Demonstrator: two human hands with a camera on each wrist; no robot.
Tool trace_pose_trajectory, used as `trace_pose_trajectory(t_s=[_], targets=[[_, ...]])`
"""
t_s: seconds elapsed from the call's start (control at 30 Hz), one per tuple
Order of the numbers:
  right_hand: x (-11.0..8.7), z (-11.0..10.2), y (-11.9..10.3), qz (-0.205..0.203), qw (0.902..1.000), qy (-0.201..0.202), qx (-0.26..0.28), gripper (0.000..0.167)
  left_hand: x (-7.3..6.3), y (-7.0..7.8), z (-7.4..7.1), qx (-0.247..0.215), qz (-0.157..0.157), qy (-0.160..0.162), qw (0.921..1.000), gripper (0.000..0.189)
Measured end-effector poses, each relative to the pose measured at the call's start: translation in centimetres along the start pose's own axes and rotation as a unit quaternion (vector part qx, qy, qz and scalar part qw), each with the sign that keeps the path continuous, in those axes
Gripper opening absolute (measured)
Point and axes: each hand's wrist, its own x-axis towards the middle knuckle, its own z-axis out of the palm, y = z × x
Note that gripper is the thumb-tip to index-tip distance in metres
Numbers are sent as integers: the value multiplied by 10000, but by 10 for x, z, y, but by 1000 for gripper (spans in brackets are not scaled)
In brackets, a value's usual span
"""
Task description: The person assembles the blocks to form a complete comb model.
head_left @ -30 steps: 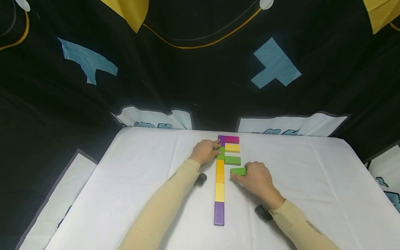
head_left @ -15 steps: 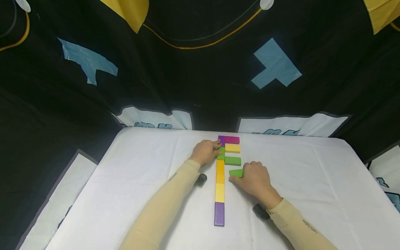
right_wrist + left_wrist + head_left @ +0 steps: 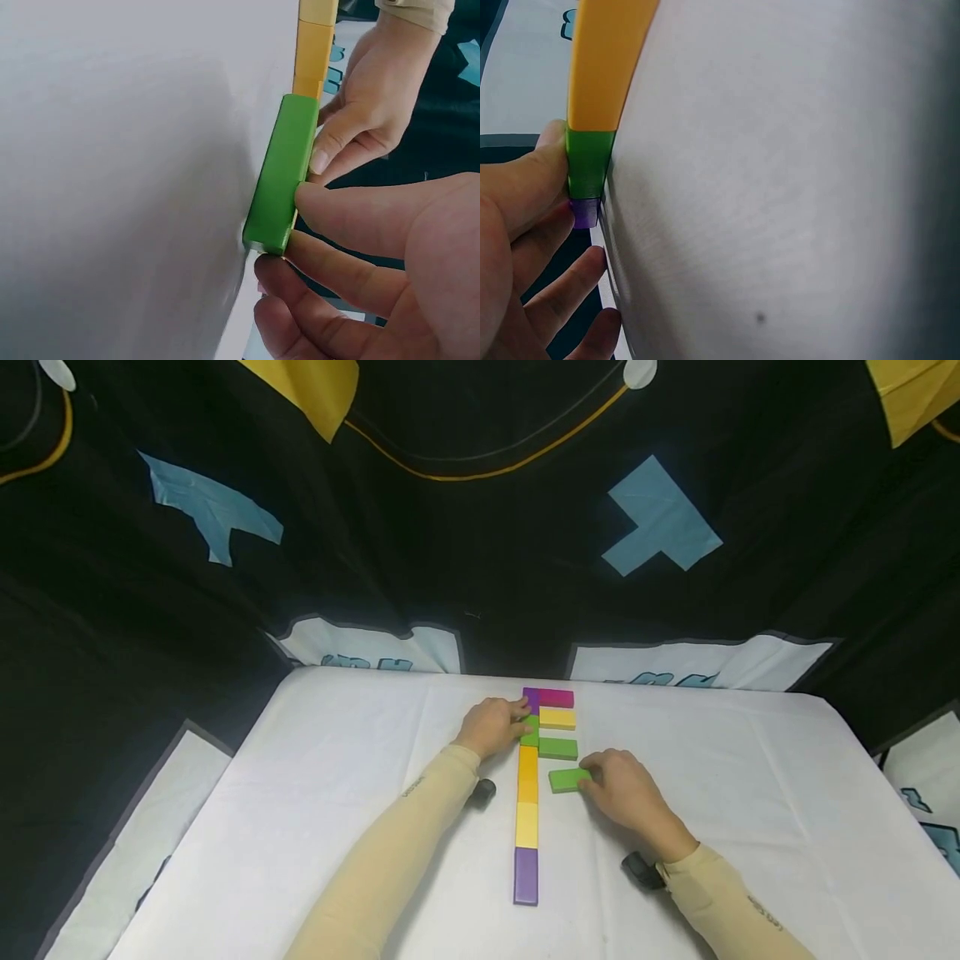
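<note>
A column of flat blocks lies on the white table [image 3: 337, 793]: purple, green [image 3: 530, 732], orange [image 3: 528, 772], yellow, purple. To its right lie a magenta block [image 3: 557, 698], a yellow one [image 3: 557, 718] and a green one [image 3: 558, 748], each crosswise. My left hand [image 3: 491, 725] rests against the column's green block [image 3: 590, 161], thumb [image 3: 529, 180] pressed to its side. My right hand [image 3: 626, 789] pinches the right end of a loose green block [image 3: 568, 779], which lies flat just right of the orange block. In the right wrist view its fingertips [image 3: 322, 199] grip that block [image 3: 281, 172].
Black cloth with blue and yellow shapes hangs behind the table's far edge [image 3: 525, 675]. A dark wrist camera sits under each forearm [image 3: 480, 792], [image 3: 641, 870]. The white table surface stretches wide to the left and right of the blocks.
The right hand has drawn back to the right, from covering the loose green block to holding only its right end. The block now lies flat, slightly nearer. The left hand stayed put.
</note>
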Motion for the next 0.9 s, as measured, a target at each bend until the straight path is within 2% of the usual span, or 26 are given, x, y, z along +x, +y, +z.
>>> trace_pose_trajectory(t_s=[0.17,0.4,0.9], targets=[[-2,3,0,27,9999,73,76,29,-1,-1,2,52,103,46,9999,44],[-2,5,1,-17,9997,-19,246,30,-1,-2,4,65,117,67,9999,44],[2,6,-5,-21,9999,-64,150,32,1,-1,1,141,157,98,9997,45]])
